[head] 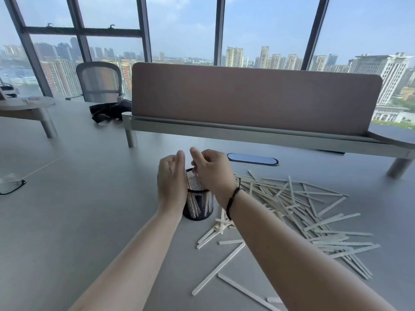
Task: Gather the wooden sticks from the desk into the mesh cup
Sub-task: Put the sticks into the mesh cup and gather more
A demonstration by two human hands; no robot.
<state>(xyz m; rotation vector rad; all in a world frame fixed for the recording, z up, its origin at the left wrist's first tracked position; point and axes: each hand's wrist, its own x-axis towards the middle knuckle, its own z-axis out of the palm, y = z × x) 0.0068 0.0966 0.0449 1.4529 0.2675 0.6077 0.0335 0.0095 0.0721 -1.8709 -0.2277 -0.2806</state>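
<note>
At 9 o'clock, a pair of glasses [10,184] is lying on the grey counter [89,209] near its left edge. Toward 11 o'clock, a mesh-backed chair [98,81] is standing by the window, with a dark bundle [110,112] lying on the counter just in front of it. At centre, the left hand [171,182] is resting against the left side of the mesh cup [198,205], its fingers straight and relaxed, a wide grip holding nothing. The cup is standing upright on the counter with several sticks already inside. The right hand [211,171] is hovering over the cup's mouth, its fingers curled in a narrow grip around a few sticks pointing down into the cup. A dark band [233,198] is circling the right wrist. From 3 to 5 o'clock, the wooden sticks [303,212] are lying scattered in a loose pile on the counter, just right of the cup. Behind, at 12 o'clock, a pink divider panel [256,97] is standing across the counter.
</note>
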